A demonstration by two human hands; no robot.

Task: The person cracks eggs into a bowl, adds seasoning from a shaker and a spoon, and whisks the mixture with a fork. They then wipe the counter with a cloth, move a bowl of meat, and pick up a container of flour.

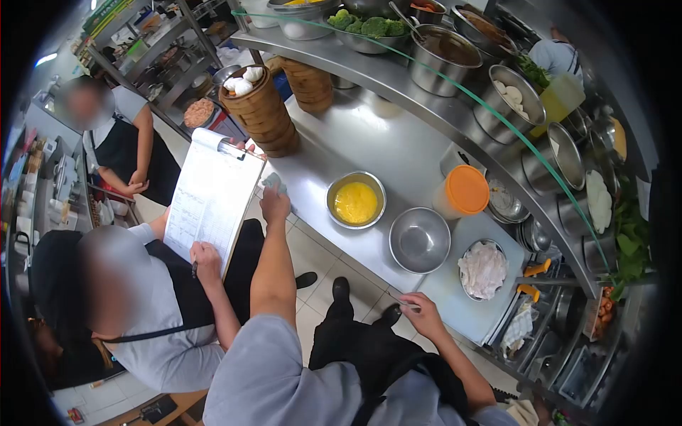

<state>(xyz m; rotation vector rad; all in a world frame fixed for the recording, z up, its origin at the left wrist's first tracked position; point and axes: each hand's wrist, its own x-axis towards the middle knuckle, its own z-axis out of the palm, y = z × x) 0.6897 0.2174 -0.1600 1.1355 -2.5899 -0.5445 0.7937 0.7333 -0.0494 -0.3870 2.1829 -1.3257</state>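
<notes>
My left hand (275, 204) reaches forward beside the counter, its fingers closed on a crumpled pale blue-green cloth (273, 184). Close by is a clipboard (209, 192) with written sheets, held by a co-worker who has a pen in one hand. My right hand (425, 317) is low at the counter's front edge, gripping a thin light-coloured utensil (406, 302) whose kind I cannot make out. On the counter between my hands stand a metal bowl of beaten egg (356, 203) and a bare metal bowl (420, 240).
Stacked bamboo steamers (264, 117) stand at the far left of the counter. To the right are an orange-lidded tub (467, 190), a bowl of pale raw meat (483, 270) and a white cutting board (455, 312). A raised shelf (383, 74) carries ingredient pots. Another person (131, 135) stands behind.
</notes>
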